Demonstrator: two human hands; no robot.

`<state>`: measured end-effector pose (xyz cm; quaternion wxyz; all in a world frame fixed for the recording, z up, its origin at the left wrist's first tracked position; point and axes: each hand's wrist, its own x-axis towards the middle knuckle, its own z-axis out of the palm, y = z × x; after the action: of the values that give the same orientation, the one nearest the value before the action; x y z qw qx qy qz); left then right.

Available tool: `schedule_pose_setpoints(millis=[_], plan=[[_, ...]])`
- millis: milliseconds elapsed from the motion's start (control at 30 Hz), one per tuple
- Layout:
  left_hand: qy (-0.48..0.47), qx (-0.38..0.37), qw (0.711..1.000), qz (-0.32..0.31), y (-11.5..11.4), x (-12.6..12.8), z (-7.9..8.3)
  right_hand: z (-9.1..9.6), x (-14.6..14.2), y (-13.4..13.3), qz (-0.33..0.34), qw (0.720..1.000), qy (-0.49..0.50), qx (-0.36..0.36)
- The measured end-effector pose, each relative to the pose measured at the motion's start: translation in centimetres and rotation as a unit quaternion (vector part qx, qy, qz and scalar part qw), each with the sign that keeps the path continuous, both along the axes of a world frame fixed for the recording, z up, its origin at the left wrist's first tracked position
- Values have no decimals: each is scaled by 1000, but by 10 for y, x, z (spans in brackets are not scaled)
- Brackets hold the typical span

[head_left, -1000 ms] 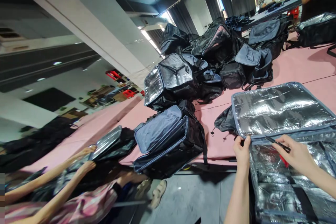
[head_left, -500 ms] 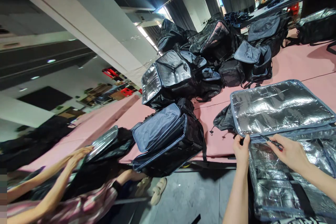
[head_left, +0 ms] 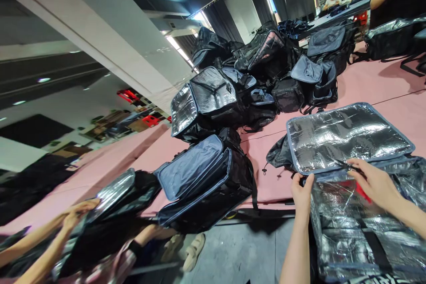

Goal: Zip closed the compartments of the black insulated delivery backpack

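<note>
An insulated bag with silver foil lining lies in front of me, its foil-lined lid flap folded back on the table. My left hand pinches the blue-bound edge at the flap's near left corner, thumb and fingers closed on it. To its right, my right hand is closed around dark thread snips. Their points are over the flap's foil near its lower edge; whether they touch it I cannot tell. Below the right hand, a red patch shows on the bag.
On the pink table, a black bag with a blue-lined lid sits left of my work. Beyond it is a pile of bags. At lower left, a co-worker's hands touch another foil-lined bag. Another person stands far right.
The view has turned slightly to the right. My right hand has moved the snips up and away from my left hand, onto the flap's foil. The left hand keeps its pinch at the corner.
</note>
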<state>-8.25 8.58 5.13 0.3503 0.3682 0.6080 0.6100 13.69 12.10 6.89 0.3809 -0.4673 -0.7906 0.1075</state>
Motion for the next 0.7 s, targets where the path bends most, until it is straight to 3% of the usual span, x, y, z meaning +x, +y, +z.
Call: schedule_pose_setpoints(millis=[100, 233, 500, 700], plan=[[11, -15, 1000, 19, 3, 1, -1, 2, 10, 21, 23, 998, -46, 29], [26, -35, 998, 53, 9, 4, -2, 4, 6, 41, 79, 992, -102, 11], [44, -55, 996, 49, 12, 2, -3, 8, -5, 66, 61, 976, -171, -117], [38, -61, 996, 44, 13, -2, -4, 13, -7, 68, 57, 968, -174, -174]])
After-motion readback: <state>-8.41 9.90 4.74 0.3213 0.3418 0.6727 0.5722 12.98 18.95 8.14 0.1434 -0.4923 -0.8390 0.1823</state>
